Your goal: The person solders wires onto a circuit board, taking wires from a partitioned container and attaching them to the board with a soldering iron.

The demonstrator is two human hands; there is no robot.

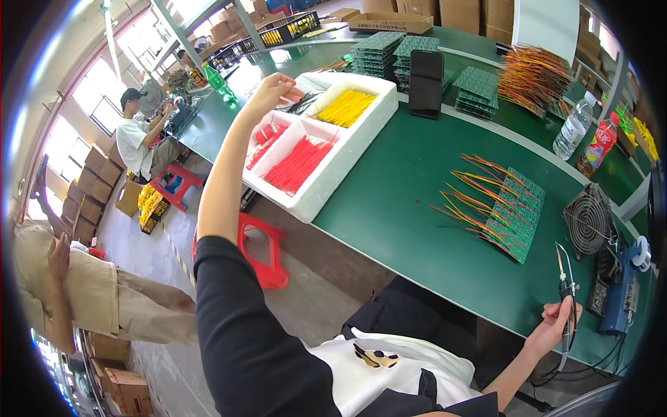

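Note:
My left hand (276, 92) reaches over the far end of a white foam box (340, 177), its fingers curled in beside a compartment of black wires (306, 101). What those fingers hold, if anything, does not show. Other compartments of the box hold yellow wires (347, 108), red wires (299, 165) and a smaller red bunch (267, 135). At the right, my right hand (556, 323) grips a soldering iron (567, 292) with its tip up and a thin tube alongside. Between my hands lies a green circuit board panel (517, 215) with red, yellow and dark wires standing out to its left.
Stacked circuit boards (379, 54), a black phone (425, 83) and a wire-laden pile (535, 76) line the back. Two bottles (575, 125), a small fan (589, 221) and a blue soldering unit (622, 292) stand right. A red stool (260, 250) and a standing person (76, 278) are left.

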